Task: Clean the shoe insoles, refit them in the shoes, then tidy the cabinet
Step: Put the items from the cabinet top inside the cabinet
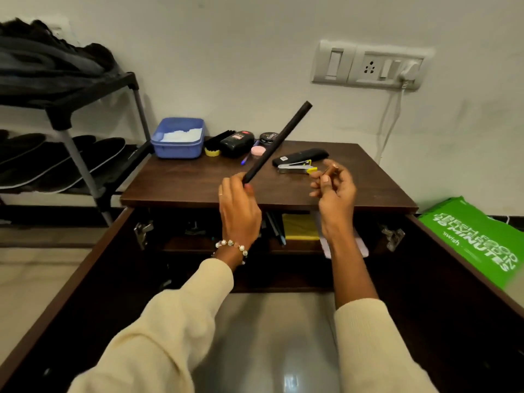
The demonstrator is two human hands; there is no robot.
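We judge the cabinet-tidying step to be in hand. The cabinet [283,177] stands with both doors swung open below our wrists; its shelf holds a yellow item and dark sticks under our fingers. The shoes [65,157] sit on the rack well left of the left hand [239,211]; no insoles can be made out. Left-hand fingers clench the lower end of a black rod [279,141], tilted up and right. The right hand [334,191] pinches a small coppery pin [330,168]. The next move calls for placing both items. The green bag [467,236], right of the fingers, reads "FRESH FOOD", "MINUTES", "swish".
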